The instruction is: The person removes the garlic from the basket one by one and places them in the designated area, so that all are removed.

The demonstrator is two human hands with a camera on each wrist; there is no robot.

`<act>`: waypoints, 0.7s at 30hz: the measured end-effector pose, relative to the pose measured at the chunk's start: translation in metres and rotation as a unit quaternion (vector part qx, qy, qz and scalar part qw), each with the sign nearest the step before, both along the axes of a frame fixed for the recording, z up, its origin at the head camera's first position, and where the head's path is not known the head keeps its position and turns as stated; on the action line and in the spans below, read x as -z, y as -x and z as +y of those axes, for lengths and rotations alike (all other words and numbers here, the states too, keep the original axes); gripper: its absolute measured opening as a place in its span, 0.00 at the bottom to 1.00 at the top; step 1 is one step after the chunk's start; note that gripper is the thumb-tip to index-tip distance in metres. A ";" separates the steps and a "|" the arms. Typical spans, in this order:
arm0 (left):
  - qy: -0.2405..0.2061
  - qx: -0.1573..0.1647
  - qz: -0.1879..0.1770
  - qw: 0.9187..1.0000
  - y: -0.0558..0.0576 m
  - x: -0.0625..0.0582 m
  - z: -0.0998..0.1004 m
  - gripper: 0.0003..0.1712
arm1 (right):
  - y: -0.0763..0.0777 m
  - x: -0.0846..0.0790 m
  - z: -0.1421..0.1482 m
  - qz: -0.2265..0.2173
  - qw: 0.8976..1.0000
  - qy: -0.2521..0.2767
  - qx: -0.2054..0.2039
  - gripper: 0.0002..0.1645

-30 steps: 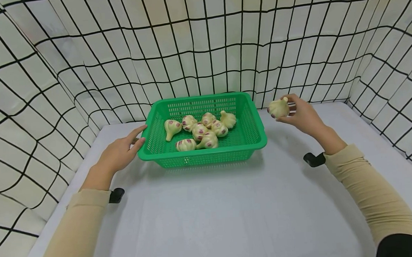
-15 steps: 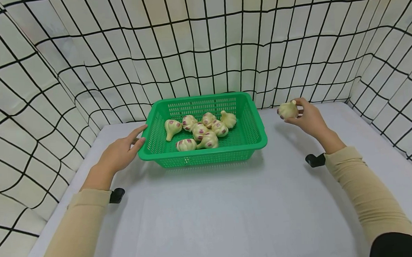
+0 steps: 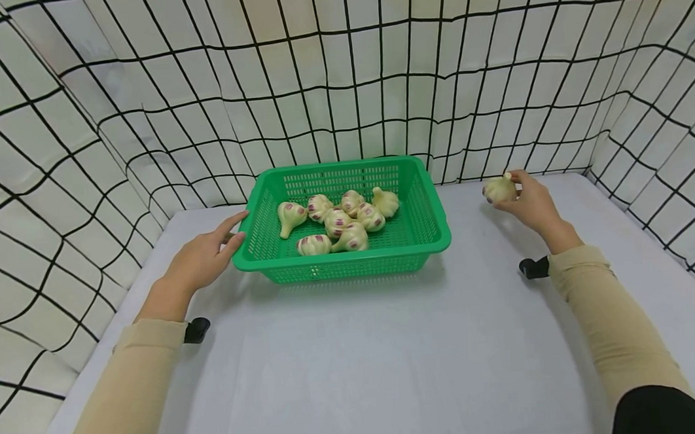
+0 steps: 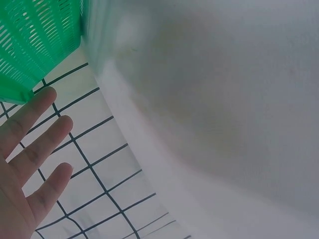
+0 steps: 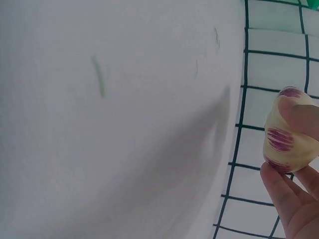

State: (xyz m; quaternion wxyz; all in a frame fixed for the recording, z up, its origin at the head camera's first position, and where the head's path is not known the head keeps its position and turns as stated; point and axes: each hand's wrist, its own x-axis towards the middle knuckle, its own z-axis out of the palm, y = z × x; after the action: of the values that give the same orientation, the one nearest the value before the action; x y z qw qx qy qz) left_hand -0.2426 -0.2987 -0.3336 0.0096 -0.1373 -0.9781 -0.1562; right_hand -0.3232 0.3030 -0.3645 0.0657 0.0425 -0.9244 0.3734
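A green plastic basket [image 3: 385, 253] stands on the white-covered table, with several pale, purple-streaked garlic bulbs [image 3: 338, 222] grouped inside. At its left end my left hand [image 3: 199, 261] touches the rim with index finger and thumb. In the left wrist view the other fingers [image 4: 47, 139] are spread and nearly straight beside the basket's wall. Out to the right of the basket, my right hand [image 3: 534, 206] pinches one garlic bulb [image 3: 498, 188] between thumb and fingers, stem up. The right wrist view shows this garlic bulb [image 5: 280, 139] held above the table, its shadow on the cloth.
A black wire grid [image 3: 365, 104] over white sheeting rises behind the table and along both sides. The basket's back edge is close to the rear grid. White tabletop [image 3: 355, 361] stretches in front of the basket. Small green marks [image 5: 98, 77] show on the cloth in the right wrist view.
My right hand has moved rightward and slightly down in the head view with the garlic bulb, farther from the basket. The left hand and the basket stay in place.
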 end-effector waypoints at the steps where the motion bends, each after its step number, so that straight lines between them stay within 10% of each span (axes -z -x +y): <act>1: 0.001 0.000 0.000 1.000 0.000 0.000 0.000 0.38 | 0.001 0.000 0.001 -0.002 1.000 0.001 0.002 0.45; 21: 0.004 0.000 0.004 1.000 0.000 0.000 -0.001 0.38 | 0.010 0.015 0.026 -0.043 0.997 -0.004 0.056 0.47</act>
State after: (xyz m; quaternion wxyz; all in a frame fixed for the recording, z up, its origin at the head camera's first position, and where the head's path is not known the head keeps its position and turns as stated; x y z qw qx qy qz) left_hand -0.2427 -0.2997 -0.3340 0.0132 -0.1384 -0.9786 -0.1519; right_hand -0.3330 0.3288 -0.3793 0.0470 -0.0253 -0.9286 0.3672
